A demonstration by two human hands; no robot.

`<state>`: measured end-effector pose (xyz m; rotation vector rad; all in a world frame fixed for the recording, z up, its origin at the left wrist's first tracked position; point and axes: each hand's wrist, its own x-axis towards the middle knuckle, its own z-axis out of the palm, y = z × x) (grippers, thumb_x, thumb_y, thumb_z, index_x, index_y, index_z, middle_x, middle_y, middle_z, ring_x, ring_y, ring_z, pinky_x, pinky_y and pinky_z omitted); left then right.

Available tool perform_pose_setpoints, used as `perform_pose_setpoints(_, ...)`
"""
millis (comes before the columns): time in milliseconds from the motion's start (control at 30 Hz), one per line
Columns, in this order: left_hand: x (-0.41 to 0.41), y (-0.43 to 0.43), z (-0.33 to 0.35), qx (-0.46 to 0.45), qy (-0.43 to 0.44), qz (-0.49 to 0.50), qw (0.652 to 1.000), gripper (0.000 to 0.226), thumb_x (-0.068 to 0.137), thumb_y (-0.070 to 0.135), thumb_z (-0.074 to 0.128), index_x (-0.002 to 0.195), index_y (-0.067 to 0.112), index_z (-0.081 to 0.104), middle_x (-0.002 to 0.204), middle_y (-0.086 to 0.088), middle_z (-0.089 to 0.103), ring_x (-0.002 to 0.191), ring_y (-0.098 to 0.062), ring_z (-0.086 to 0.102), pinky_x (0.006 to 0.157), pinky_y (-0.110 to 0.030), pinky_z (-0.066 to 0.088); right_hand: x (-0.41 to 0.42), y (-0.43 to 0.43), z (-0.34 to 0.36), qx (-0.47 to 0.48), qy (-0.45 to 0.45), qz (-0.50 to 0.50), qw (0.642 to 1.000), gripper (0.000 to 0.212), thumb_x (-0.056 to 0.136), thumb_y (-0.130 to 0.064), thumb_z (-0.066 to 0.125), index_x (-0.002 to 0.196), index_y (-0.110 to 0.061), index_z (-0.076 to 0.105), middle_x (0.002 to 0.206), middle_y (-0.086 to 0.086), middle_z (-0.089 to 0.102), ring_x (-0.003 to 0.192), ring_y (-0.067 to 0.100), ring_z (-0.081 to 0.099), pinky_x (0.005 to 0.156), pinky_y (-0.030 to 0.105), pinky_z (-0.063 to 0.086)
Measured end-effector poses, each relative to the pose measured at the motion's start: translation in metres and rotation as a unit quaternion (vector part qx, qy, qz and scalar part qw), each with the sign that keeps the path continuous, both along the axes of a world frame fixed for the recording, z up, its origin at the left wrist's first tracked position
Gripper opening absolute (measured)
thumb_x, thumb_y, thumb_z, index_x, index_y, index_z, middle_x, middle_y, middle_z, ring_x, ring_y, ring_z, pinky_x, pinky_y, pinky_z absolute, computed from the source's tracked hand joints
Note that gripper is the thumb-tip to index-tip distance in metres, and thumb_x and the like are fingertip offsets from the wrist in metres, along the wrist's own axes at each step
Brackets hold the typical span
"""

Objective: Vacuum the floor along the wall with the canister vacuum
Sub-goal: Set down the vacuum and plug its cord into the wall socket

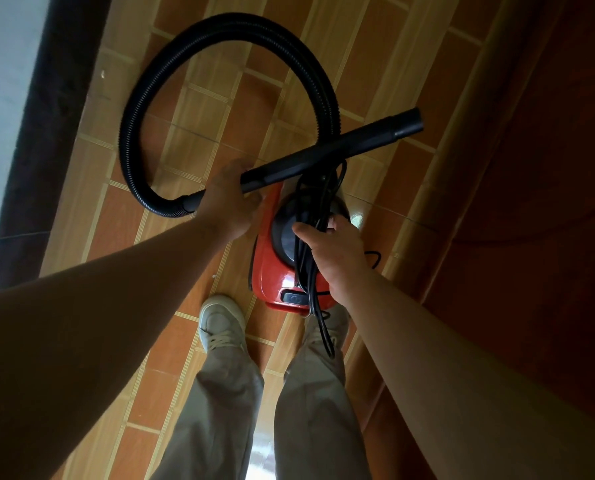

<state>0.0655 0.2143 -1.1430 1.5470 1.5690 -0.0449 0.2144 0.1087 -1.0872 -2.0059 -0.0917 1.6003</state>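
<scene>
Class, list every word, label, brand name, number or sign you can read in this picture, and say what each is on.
None can be read.
The red canister vacuum shows no legible brand or label; its dark switch bears no mark that can be made out.
The hose, wand, power cord and shoe show no print.

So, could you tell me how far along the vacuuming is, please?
Done: red canister fetched. In hand: the left hand grips the wand; the right hand holds the cord, still bundled, against it. Left: the wand's open end is off the tiled floor, so uncoiling, plugging in and all vacuuming remain.
</scene>
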Motion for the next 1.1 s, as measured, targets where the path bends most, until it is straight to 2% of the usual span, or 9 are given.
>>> perform_pose_setpoints(167,-0.001,-0.004,0.01,-0.001,-0.005,-0.012,1.0,0.05,0.097,0.02,0.062,0.144,0.026,0.046,0.127,0.005,0.051,0.099,-0.016,0.058,0.077,-0.029,0.046,0.002,-0.006,0.006,-0.021,-0.031,0.013,0.999,0.033,0.09,-0.029,0.078,0.115,-0.013,0.064,0.106,0.003,0.073,0.092,0.011,0.068,0.066,0.017,0.045)
perform_pose_setpoints(300,0.004,-0.004,0.015,0.008,-0.028,-0.015,0.999,0.049,0.097,0.018,0.062,0.143,0.023,0.047,0.126,0.008,0.047,0.106,-0.009,0.05,0.087,-0.026,0.042,0.007,-0.006,0.011,-0.011,-0.049,0.002,0.999,0.039,0.092,-0.038,0.075,0.119,-0.013,0.061,0.103,-0.003,0.068,0.094,0.008,0.065,0.074,0.021,0.049)
perform_pose_setpoints(367,0.008,-0.005,0.018,0.027,-0.041,-0.02,0.999,0.047,0.096,0.016,0.061,0.141,0.021,0.049,0.129,0.008,0.047,0.11,-0.006,0.046,0.089,-0.019,0.037,0.012,-0.001,0.011,0.004,-0.078,0.001,0.997,0.041,0.092,-0.044,0.073,0.119,-0.015,0.061,0.103,-0.004,0.067,0.095,0.009,0.065,0.077,0.021,0.05)
perform_pose_setpoints(500,0.015,-0.008,0.027,0.054,-0.054,0.008,0.997,0.038,0.097,0.016,0.058,0.134,0.017,0.054,0.124,0.009,0.043,0.106,-0.002,0.046,0.076,-0.002,0.033,0.023,0.013,0.016,0.035,-0.095,-0.025,0.995,0.034,0.092,-0.052,0.07,0.107,-0.024,0.06,0.104,-0.001,0.065,0.095,0.013,0.063,0.086,0.03,0.054)
perform_pose_setpoints(600,0.018,-0.019,0.032,0.022,-0.082,0.045,0.995,0.03,0.097,0.02,0.058,0.127,0.02,0.057,0.12,0.009,0.055,0.109,-0.004,0.054,0.093,-0.015,0.043,0.029,0.019,0.021,0.056,-0.083,-0.04,0.994,0.03,0.093,-0.059,0.064,0.101,-0.032,0.056,0.111,0.0,0.063,0.102,0.016,0.063,0.092,0.034,0.053)
perform_pose_setpoints(733,0.022,-0.037,0.048,-0.046,-0.091,0.053,0.993,0.024,0.103,0.021,0.052,0.125,0.02,0.062,0.113,0.014,0.061,0.099,0.005,0.055,0.08,-0.004,0.036,0.037,0.012,0.025,0.054,-0.085,-0.034,0.994,0.031,0.095,-0.062,0.057,0.108,-0.034,0.058,0.114,-0.001,0.064,0.108,0.017,0.064,0.094,0.038,0.053)
perform_pose_setpoints(867,0.024,-0.058,0.062,-0.099,-0.119,0.085,0.984,0.03,0.105,0.026,0.05,0.132,0.015,0.059,0.123,0.007,0.061,0.112,-0.005,0.056,0.095,-0.02,0.042,0.034,-0.026,0.03,0.012,-0.093,-0.002,0.996,0.023,0.103,-0.044,0.05,0.114,-0.026,0.058,0.107,0.002,0.066,0.098,0.019,0.065,0.079,0.034,0.052)
perform_pose_setpoints(1033,0.029,-0.084,0.071,-0.148,-0.145,0.116,0.971,0.034,0.104,0.026,0.052,0.136,0.015,0.056,0.12,0.009,0.059,0.11,-0.005,0.056,0.08,-0.012,0.04,0.005,-0.08,0.035,-0.006,-0.068,0.143,0.987,0.025,0.099,-0.032,0.067,0.116,-0.016,0.06,0.104,-0.004,0.069,0.095,0.008,0.066,0.073,0.021,0.051)
perform_pose_setpoints(1100,0.031,-0.09,0.071,-0.172,-0.16,0.126,0.964,0.02,0.105,0.027,0.052,0.122,0.026,0.062,0.114,0.014,0.063,0.106,-0.005,0.062,0.08,-0.018,0.047,-0.007,-0.09,0.023,-0.012,-0.071,0.167,0.983,0.026,0.094,-0.037,0.072,0.111,-0.019,0.063,0.102,-0.006,0.072,0.095,0.008,0.069,0.082,0.028,0.058)
